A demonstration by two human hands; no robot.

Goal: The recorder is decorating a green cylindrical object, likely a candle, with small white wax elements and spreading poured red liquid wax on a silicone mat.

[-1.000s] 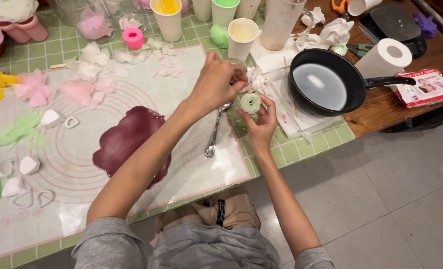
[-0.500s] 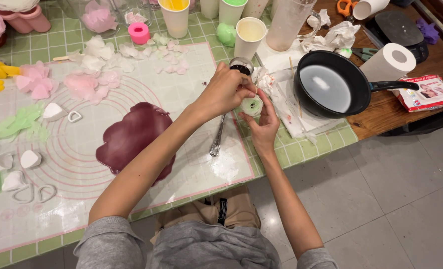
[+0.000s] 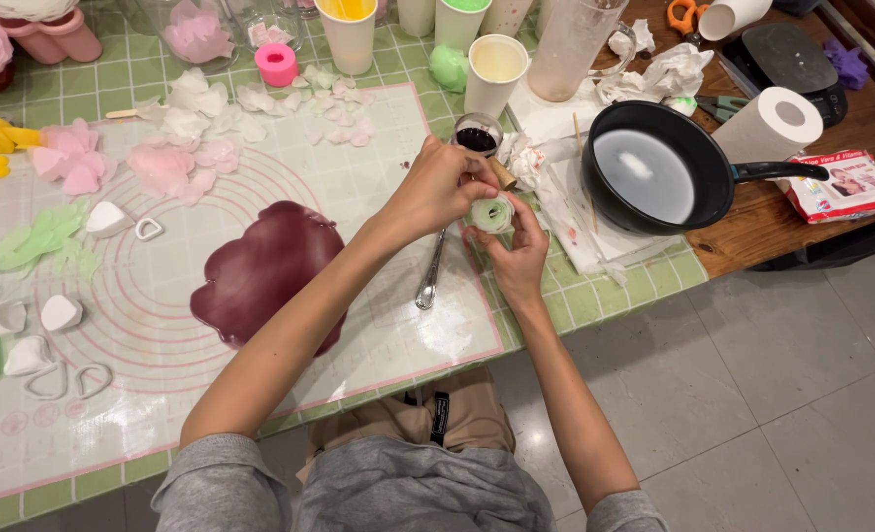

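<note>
Over a glossy mat (image 3: 358, 187), hands pinch a ruffled bud (image 3: 489, 214).

Black pan (image 3: 654, 167) right, dark cup (image 3: 477, 135) behind, mat (image 3: 378, 177) leftward seemingly open

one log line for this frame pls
left hand: pinching top of small pale green rolled flower bud | right hand: cupping bud | beside: metal spoon
</note>
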